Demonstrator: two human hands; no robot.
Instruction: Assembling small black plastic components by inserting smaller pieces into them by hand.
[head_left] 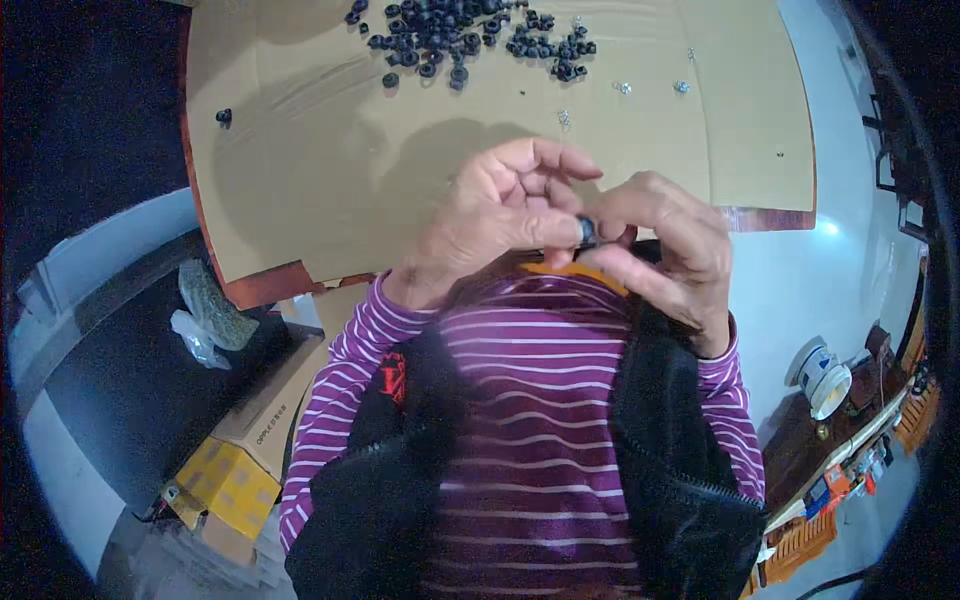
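Note:
Close to my chest, above the table's near edge, my two hands meet at a small dark part (587,233), which looks black with a paler end. My left hand (505,210) pinches it between thumb and a finger, its other fingers curled above. From the other side my right hand (668,245) closes thumb and fingertips on it, hiding much of its shape. Farther off on the cardboard-covered table (310,170) lies a heap of small black ring-like parts (440,35). Beside it to the right is a smaller group of black parts (550,45).
Little clusters of shiny metal bits (623,88) lie right of the heap, with another metal cluster (565,120) nearer me. A lone black part (224,117) sits at the far left. Below left stands a cardboard box (268,410); a white bucket (825,385) is at the right.

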